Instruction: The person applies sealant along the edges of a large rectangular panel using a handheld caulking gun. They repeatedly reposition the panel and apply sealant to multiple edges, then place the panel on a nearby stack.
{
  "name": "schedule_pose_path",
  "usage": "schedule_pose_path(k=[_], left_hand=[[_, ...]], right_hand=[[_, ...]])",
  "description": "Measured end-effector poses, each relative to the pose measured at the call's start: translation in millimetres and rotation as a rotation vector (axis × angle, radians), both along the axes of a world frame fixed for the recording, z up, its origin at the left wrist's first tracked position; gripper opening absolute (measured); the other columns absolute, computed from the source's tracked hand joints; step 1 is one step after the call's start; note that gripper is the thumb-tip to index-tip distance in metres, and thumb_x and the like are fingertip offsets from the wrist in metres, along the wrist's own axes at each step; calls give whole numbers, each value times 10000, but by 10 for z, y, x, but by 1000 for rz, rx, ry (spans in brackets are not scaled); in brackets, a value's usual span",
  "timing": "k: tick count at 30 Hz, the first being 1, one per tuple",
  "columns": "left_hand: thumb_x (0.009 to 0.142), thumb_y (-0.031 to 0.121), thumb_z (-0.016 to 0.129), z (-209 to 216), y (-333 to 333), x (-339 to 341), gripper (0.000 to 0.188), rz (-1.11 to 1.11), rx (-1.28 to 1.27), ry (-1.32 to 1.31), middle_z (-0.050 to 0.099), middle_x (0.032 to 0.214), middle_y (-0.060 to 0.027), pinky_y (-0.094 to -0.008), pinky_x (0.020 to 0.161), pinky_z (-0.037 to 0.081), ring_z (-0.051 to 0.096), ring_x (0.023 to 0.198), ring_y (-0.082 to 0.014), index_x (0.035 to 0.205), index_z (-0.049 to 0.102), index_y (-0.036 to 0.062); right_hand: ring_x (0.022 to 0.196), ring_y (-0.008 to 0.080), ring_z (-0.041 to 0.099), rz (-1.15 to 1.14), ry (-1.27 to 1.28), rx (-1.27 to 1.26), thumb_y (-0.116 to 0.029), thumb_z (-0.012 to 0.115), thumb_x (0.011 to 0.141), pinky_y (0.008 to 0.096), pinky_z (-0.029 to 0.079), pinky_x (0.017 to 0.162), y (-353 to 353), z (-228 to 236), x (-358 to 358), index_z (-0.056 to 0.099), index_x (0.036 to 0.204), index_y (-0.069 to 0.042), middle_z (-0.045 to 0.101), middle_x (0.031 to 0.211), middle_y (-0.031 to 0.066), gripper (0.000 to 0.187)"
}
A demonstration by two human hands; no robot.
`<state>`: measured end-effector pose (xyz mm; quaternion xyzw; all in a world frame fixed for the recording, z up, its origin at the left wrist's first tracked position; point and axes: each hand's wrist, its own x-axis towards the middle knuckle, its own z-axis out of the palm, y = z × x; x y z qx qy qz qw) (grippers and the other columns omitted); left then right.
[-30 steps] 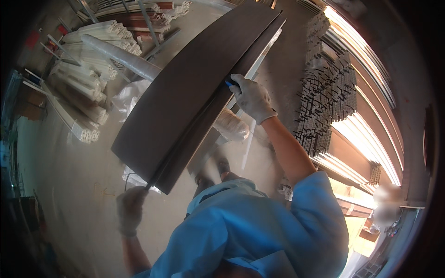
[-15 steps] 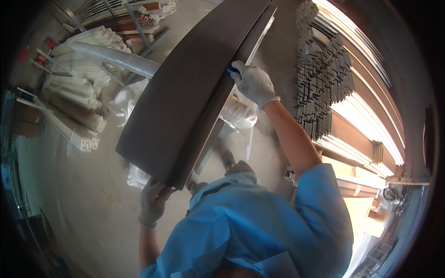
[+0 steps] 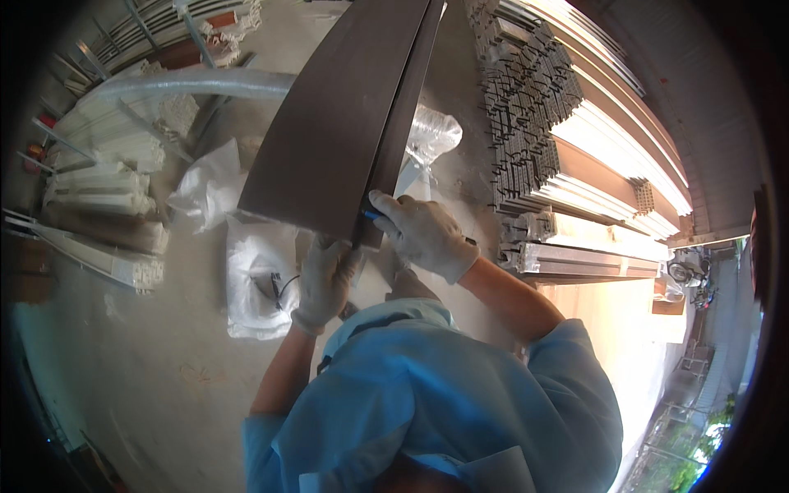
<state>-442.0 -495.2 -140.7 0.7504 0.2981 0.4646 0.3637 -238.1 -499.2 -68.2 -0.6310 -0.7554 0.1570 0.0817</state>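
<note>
A long dark brown panel (image 3: 329,123) with a groove along its right side stretches away from me. My left hand (image 3: 325,283), in a pale glove, grips the panel's near end, its fingers partly hidden beneath. By the right edge, close to that end, is my right hand (image 3: 423,234), also gloved. It is closed around a small blue tool (image 3: 371,214). Only a blue tip shows at the thumb, and a dark end pokes out at the back of the hand, so its kind is unclear.
To the right lie tall stacks of long profiles (image 3: 526,123). White profiles (image 3: 99,185) rest on a metal rack at the left. A film-wrapped roll (image 3: 431,135) is beyond my right hand, and a white plastic bag (image 3: 259,287) lies on the floor left of my left hand.
My right hand has slid along the panel's edge toward me, to the near end. My left hand has moved right and up with the panel end, uncovering more of the white bag.
</note>
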Motion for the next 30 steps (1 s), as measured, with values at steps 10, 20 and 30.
schedule_pose_path(k=[10, 20, 30], left_hand=[[999, 151, 635, 119, -13, -181, 211, -24, -451, 194, 540, 717, 35, -238, 575, 398, 452, 636, -49, 1134, 682, -4], [931, 106, 666, 98, -65, -129, 163, 96, -80, 246, 669, 1007, -159, -422, 696, 498, 654, 846, -358, 1064, 679, 14], [950, 55, 633, 153, -27, -128, 132, 3, -143, 226, 647, 1022, -176, -369, 787, 490, 631, 899, -315, 1052, 646, -28]], right_hand=[[919, 328, 725, -148, 102, 115, -296, 661, 942, 416, 574, 800, 126, -92, 279, 610, 1275, -146, 741, 1046, 121, 370], [969, 336, 705, -291, -22, 93, -327, 596, 977, 445, 552, 843, 502, 18, 230, 616, 1291, -154, 729, 1025, 165, 359], [929, 383, 709, -48, -36, 52, -356, 583, 987, 471, 573, 779, -417, -183, -252, 435, 1490, -197, 717, 1066, 197, 547]])
